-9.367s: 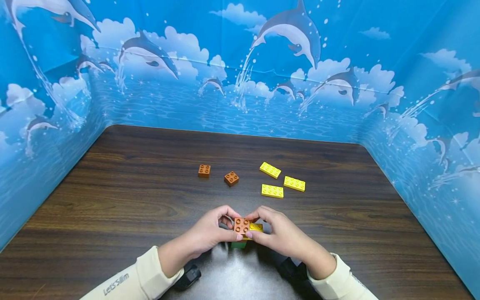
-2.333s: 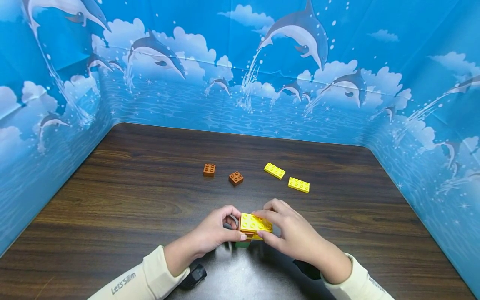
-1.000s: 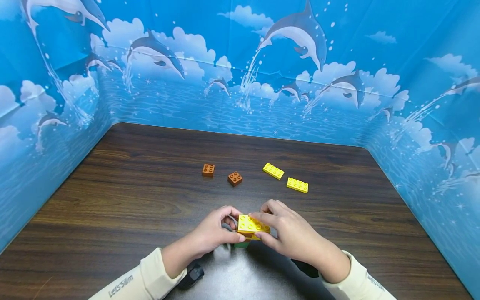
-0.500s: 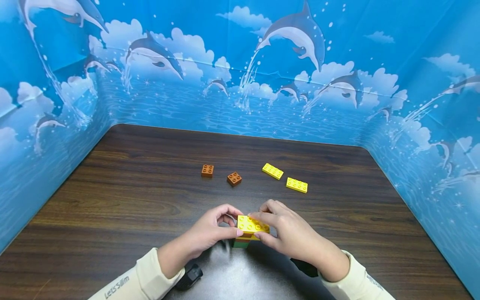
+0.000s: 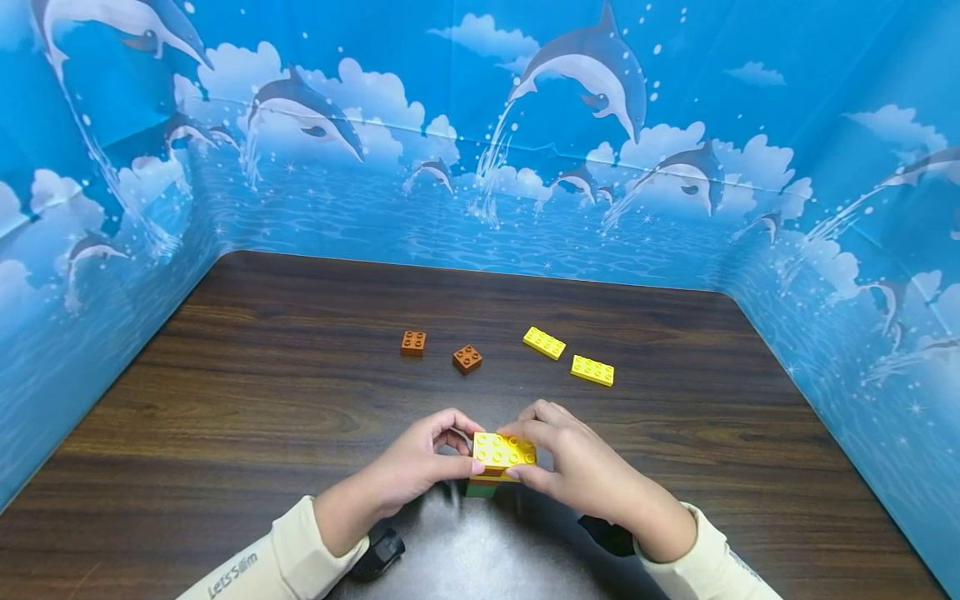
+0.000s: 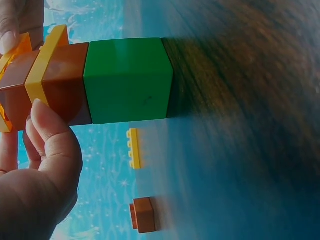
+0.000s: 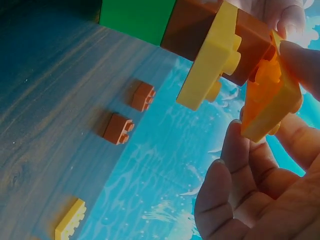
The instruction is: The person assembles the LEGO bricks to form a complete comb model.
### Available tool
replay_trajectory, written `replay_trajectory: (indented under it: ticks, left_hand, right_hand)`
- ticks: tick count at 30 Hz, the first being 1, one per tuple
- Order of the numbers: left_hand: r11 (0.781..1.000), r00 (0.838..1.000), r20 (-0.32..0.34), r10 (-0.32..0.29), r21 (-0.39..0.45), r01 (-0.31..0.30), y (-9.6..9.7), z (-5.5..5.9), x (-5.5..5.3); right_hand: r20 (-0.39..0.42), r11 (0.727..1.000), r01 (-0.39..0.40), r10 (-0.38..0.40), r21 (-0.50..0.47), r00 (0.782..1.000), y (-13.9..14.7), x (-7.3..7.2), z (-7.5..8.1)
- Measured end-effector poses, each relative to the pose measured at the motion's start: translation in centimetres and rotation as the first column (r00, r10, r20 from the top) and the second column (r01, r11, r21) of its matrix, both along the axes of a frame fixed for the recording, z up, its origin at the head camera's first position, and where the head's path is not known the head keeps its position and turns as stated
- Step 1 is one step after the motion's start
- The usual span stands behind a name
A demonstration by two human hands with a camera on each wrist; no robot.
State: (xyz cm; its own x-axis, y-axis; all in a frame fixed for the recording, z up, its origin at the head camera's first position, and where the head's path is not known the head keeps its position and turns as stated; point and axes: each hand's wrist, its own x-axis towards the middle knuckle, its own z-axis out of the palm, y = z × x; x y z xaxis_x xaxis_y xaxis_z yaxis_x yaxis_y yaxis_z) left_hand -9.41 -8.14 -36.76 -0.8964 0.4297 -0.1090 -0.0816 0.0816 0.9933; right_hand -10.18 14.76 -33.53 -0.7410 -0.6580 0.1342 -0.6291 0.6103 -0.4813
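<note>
A small tower of building bricks stands upright between both hands near the table's front. Its green block (image 6: 129, 80) is at the bottom, then a brown brick (image 6: 65, 82), a yellow plate (image 7: 210, 60) jutting to the right, and a second brown brick (image 7: 247, 47). The top yellow plate (image 5: 498, 450) lies over that brown brick, overhanging to the right and slightly tilted in the right wrist view. My left hand (image 5: 420, 454) grips the tower's upper left side with thumb and fingers. My right hand (image 5: 570, 458) pinches the top plate's right part between thumb and fingers.
Farther back on the dark wooden table (image 5: 262, 375) lie two loose brown bricks, one left (image 5: 413, 342) and one nearer the middle (image 5: 467, 358). Right of them are two loose yellow plates, one farther (image 5: 544, 342) and one nearer (image 5: 592, 370). A blue dolphin-print curtain (image 5: 450, 208) surrounds the table.
Since the oldest frame, one yellow plate has left the table and sits atop the tower's brown brick. Lately the left thumb has moved up to the plate's front left corner; the hands otherwise barely shift.
</note>
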Motion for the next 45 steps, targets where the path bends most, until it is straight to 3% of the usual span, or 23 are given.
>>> replay_trajectory:
  ticks: [22,45]
  left_hand:
    - [1.0,1.0,0.003,-0.022,-0.003,0.022,0.19,-0.1,-0.09]
    - [0.999,0.999,-0.004,-0.034,-0.012,0.034,-0.06,-0.13,-0.29]
  right_hand:
    - [0.048,0.999,-0.02,0.021,-0.025,0.999,0.34,-0.25,-0.11]
    - [0.045,0.999,-0.034,0.034,-0.014,0.998,-0.02,-0.52,0.01]
